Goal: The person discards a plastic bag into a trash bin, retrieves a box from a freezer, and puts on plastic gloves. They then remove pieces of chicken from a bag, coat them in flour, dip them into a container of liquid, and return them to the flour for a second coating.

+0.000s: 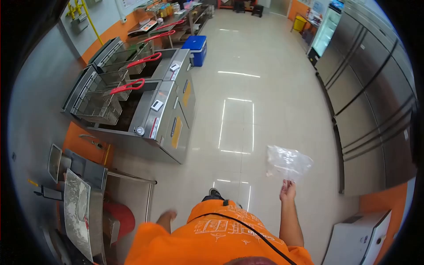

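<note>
"Where is the plastic bag (289, 161) showing, taking the near fryer (187, 141) as the mark?"

"It is showing off to the right of the near fryer, above the pale floor (282, 106), on the side facing the steel-doored cabinet (366, 88)."

"Which hand is reaching closer to it?"

"The right hand (288, 190). It is touching the plastic bag, its fingers pinching narrowly on the near edge."

"So which way is the plastic bag lying from that hand?"

"It is lying straight out beyond the fingertips, spreading to both sides of them: one end is pointing toward the near fryer, the other away from it."

"And the long axis?"

"It is seeming to run crosswise, toward and away from the near fryer, rather than in line with the forearm (290, 221). The film is crumpling and shining, so that is only a judgement."

"What about the left hand (168, 216)?"

"It is hanging on the camera's side of the near fryer, beside the orange sleeve (145, 240), well apart from the plastic bag. It is appearing nearest to the metal rail (131, 177), which is standing before the near fryer's closest end."

"Is it holding anything?"

"Nothing is showing in it, but it is blurring and partly hiding, so nobody can tell whether its fingers are spreading or curling."
</note>
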A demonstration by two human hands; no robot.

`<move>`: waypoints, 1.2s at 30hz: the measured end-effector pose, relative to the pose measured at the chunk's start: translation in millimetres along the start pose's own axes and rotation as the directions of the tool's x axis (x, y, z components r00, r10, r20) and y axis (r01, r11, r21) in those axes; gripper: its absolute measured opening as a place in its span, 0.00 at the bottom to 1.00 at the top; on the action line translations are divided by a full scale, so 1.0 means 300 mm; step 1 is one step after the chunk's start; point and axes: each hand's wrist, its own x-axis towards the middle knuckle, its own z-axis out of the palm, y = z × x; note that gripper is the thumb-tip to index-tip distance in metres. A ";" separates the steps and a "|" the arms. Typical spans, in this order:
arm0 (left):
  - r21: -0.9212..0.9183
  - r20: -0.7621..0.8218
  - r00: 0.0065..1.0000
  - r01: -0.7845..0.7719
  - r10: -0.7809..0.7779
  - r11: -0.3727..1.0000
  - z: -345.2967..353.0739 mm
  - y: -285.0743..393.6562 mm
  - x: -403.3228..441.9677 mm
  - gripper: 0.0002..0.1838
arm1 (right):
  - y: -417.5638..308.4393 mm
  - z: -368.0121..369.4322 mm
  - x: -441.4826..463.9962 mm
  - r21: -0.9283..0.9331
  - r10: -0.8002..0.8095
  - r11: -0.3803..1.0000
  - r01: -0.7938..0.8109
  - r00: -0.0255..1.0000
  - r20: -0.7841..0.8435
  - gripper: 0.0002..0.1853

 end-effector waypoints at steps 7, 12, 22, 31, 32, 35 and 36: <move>0.432 -0.732 -0.012 -0.781 0.682 0.450 -1.034 1.303 -0.790 0.16 | -0.253 0.007 0.547 -0.003 -0.076 0.997 0.077 0.995 0.065 0.15; 0.399 -0.792 -0.110 -0.838 0.601 0.372 -1.205 1.713 -1.054 0.13 | -0.386 0.471 0.885 0.014 0.045 0.999 -0.045 0.999 -0.009 0.15; 0.051 -0.707 0.699 -0.099 0.106 0.994 -0.523 1.466 -0.112 0.11 | -0.601 1.555 1.514 -0.316 0.246 0.938 -0.143 0.917 0.313 0.19; -0.519 -0.340 0.922 -0.021 -0.184 0.854 -0.510 1.766 -0.339 0.18 | -0.308 2.487 1.782 -0.336 0.297 0.929 -0.157 0.858 0.419 0.19; -0.545 -0.322 0.932 -0.038 -0.167 0.837 -0.576 1.805 -0.360 0.19 | -0.291 2.571 1.760 -0.360 0.301 0.920 -0.155 0.867 0.397 0.19; -0.504 -0.268 0.962 -0.097 -0.049 0.858 -1.269 2.034 -0.344 0.19 | -0.292 2.748 1.792 -0.416 0.323 0.895 -0.163 0.880 0.349 0.21; -0.415 -0.510 0.860 -0.266 0.019 0.870 -1.516 2.102 -0.385 0.19 | -0.293 2.793 1.826 -0.431 0.308 0.890 -0.149 0.894 0.326 0.23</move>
